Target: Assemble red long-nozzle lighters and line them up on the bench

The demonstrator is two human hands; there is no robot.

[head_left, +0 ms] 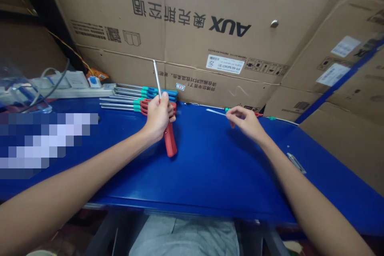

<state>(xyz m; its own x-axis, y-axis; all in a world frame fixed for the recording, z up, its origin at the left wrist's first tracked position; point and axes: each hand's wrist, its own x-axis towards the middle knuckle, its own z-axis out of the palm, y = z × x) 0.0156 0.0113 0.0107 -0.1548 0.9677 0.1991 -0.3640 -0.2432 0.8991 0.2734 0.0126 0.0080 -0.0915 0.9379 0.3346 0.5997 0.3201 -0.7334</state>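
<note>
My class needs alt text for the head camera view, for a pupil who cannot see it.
A person's left hand holds a red-handled tool with a slim metal tube, while the right hand pinches a thin pale strip. Beneath is a blue table, with similar red and blue tools lying towards its back, before printed cardboard.

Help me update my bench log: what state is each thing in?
Left grip, closed around a red-handled tool.
Red-handled tool, held, metal rod pointing up.
Right grip, pinching a white strip.
White strip, held by one end.
Blue-handled tools, lying together.
Other red-handled tools, lying together.
Power strip, plugs in.
Cardboard, standing, print upside down.
</note>
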